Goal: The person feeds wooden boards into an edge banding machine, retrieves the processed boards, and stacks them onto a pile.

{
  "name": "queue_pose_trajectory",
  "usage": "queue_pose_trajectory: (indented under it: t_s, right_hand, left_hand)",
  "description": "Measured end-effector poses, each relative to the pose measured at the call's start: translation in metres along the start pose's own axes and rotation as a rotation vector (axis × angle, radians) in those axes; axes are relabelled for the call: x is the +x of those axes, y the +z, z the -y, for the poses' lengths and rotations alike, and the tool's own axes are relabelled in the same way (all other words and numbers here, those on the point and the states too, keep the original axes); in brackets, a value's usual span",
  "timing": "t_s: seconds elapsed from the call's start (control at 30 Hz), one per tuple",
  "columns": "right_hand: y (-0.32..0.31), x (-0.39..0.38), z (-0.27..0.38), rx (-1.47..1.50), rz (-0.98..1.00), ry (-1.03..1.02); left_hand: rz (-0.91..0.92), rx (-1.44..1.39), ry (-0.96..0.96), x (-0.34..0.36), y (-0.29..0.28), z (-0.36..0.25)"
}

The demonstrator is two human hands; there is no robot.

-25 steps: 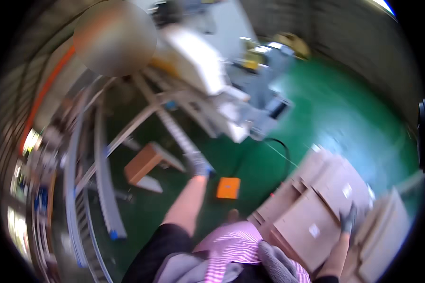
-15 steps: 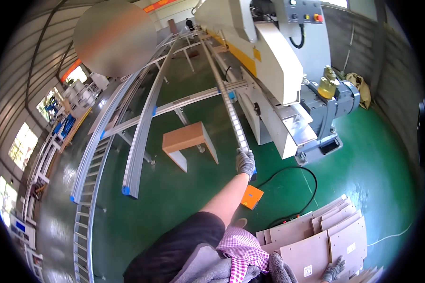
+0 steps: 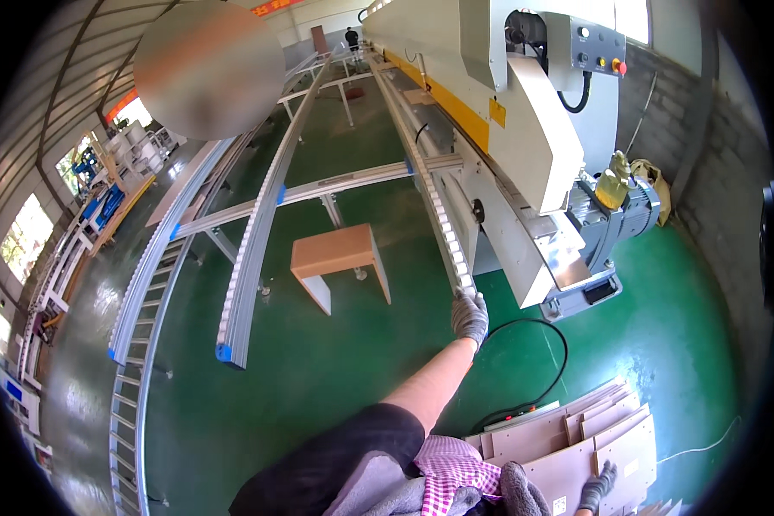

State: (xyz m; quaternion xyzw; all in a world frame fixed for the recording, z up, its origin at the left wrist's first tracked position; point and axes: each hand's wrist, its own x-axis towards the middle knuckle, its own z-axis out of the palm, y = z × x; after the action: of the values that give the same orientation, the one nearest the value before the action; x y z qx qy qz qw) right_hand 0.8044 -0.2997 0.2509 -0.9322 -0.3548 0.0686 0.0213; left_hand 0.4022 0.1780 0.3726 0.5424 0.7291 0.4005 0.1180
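Since the earlier frame, the head view has shifted, carrying the left hand and the roller rail rightward. That arm reaches forward, nearly straight, glove wrapped over the rail's near end. Low right, the right hand touches leaning panels; I cannot tell whether it grips.

left hand on roller rail, right hand apparently touching brown panels
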Motion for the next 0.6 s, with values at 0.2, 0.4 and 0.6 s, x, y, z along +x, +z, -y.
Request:
queue_pose_trajectory:
  t_s: [0.2, 0.4, 0.6]
  right_hand:
    - [-0.024, -0.05, 0.255, 0.974, -0.073, -0.208]
    - [-0.092, -0.068, 0.438, 1.228, 0.173, -0.497]
    - [-0.103, -0.057, 0.521, 0.776, 0.029, -0.709]
  left_hand:
    - [0.183, -0.134, 0.106, 0.0, 0.025, 0.04]
    - [0.783, -1.006, 0.064, -0.064, 0.046, 0.262]
    - [1.011, -0.701, -0.602, -0.026, -0.2, 0.32]
